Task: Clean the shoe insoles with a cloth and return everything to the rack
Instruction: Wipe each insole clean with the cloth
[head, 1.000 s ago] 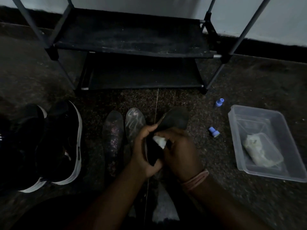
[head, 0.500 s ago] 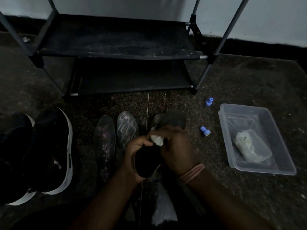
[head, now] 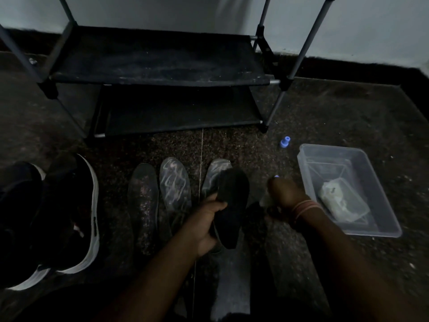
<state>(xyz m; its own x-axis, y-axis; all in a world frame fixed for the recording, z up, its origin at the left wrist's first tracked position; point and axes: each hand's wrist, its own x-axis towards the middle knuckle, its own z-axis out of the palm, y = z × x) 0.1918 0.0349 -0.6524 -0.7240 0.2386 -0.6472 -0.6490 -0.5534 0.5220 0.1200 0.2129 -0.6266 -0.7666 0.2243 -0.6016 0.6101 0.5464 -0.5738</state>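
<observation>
black insole [head: 231, 205]: held above floor, left hand [head: 204, 225] grip clasping its left edge | likely light, floppy; best taken mid-length | right hand [head: 284, 196] near tub [head: 376, 182], grip unclear | three insoles [head: 175, 184] on floor, rack [head: 157, 63] beyond

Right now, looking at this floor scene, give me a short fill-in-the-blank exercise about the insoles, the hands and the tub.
1. The left hand grips a ____ insole.
2. Counting only those lying flat on the floor, there are ____ insoles: the speckled one, the streaked one and one partly behind the held insole.
3. The clear plastic tub sits to the ____ of the insoles.
4. Both shelves of the rack hold ____ shoes.

Missing words: black; three; right; no
</observation>
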